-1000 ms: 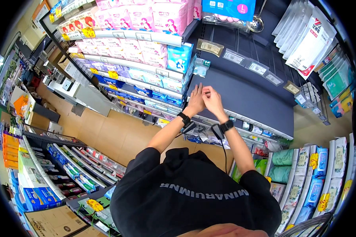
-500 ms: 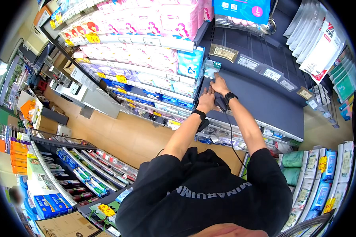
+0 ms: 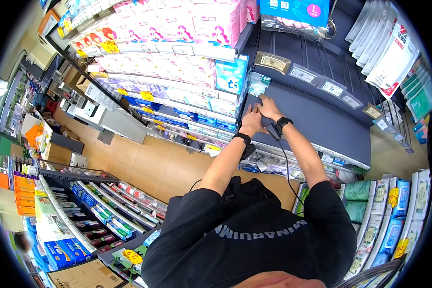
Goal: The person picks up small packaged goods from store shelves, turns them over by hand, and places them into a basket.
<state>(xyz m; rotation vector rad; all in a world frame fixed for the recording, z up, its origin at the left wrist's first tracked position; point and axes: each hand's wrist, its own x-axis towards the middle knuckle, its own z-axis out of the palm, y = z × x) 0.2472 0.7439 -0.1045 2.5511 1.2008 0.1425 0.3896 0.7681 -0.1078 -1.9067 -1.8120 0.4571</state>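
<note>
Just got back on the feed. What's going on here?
A person in a black shirt has both hands at the left end of a dark shelf. The left hand and right hand are close together, the right nearer a small clear-and-green packet. Whether either holds anything is hard to tell. Pink packs stand on the neighbouring shelves.

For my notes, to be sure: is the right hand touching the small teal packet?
Cannot tell. In the head view, the right hand lies near the small teal packet, but neither contact nor gap shows plainly.
</note>
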